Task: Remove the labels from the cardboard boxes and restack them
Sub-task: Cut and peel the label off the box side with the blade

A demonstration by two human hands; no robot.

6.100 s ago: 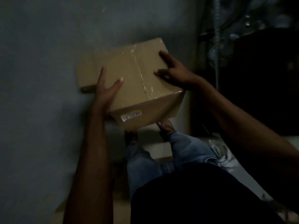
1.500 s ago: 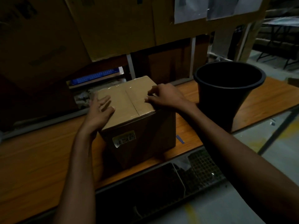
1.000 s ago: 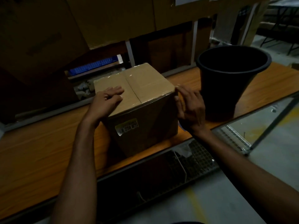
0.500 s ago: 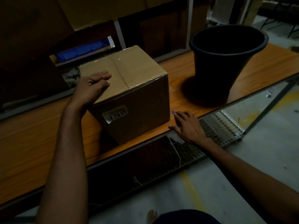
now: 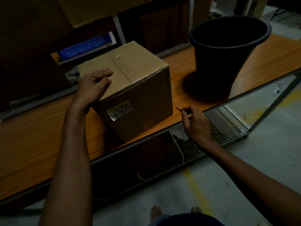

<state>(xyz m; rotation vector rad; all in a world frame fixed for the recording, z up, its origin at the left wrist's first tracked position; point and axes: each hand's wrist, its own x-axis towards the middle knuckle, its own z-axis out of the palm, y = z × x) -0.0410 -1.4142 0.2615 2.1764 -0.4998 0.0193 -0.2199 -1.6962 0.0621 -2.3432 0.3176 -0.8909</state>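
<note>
The right hand (image 5: 195, 123), lifted off the bench (image 5: 32, 144), now pinches a thin sliver (image 5: 178, 108); the left hand (image 5: 94, 85), fingers loosely bent, steadies the rigid box (image 5: 140, 101). Its label (image 5: 120, 110) likely tears: peel from a corner.

One cardboard box (image 5: 138, 88) is counted, and one label (image 5: 121, 110) is seen on its near face. One black bucket (image 5: 228, 62) is found to the right of the box, apart from it. One blue tray (image 5: 84, 46) is noted behind the box, to its left. One worktop (image 5: 32, 144) is counted beneath the box. Two grips are counted: the left grip (image 5: 94, 84) is laid on the box top, and the right grip (image 5: 195, 123) is held near the box's right side, with one thin item (image 5: 178, 108) pinched in it; its kind cannot be told. One wire rack (image 5: 228, 121) is seen below and right of the box. Two feet (image 5: 155, 211) are counted well in front of the box.
</note>
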